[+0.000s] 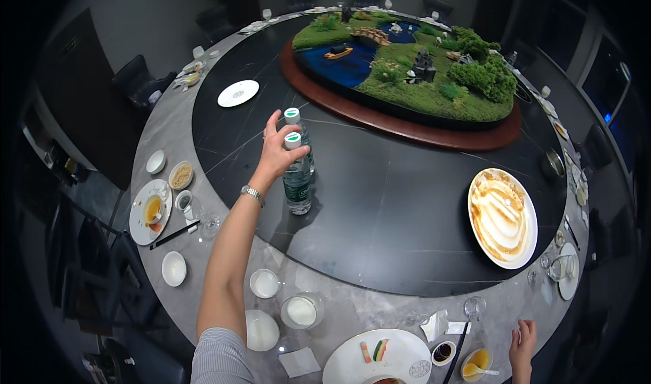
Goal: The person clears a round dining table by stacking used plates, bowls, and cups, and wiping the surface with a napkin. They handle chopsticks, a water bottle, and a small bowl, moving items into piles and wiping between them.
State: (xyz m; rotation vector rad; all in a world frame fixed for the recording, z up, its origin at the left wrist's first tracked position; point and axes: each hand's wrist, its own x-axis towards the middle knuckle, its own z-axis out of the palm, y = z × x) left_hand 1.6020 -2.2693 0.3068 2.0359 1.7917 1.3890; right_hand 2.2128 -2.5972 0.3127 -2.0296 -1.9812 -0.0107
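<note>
My left hand point(279, 152) is wrapped around the neck of a clear plastic water bottle point(297, 188) with a white and green cap. The bottle stands upright on the black turntable point(356, 195). Right behind it is a second water bottle point(292, 114), partly hidden by the hand and the front bottle. At the lower right, my right hand point(523, 337) is empty above the grey table rim, fingers loosely bent and slightly apart. To its left are a small bowl of yellow liquid point(478, 361) with a white spoon and a dish of dark sauce point(443, 353).
A miniature garden centrepiece point(422, 78) fills the turntable's far part. A sauce-smeared oval plate point(503, 216) lies right, a white plate point(238, 93) far left. Nearby are a plate with food scraps point(376, 356), black chopsticks point(456, 353), white bowls point(264, 283) and a wine glass point(210, 225).
</note>
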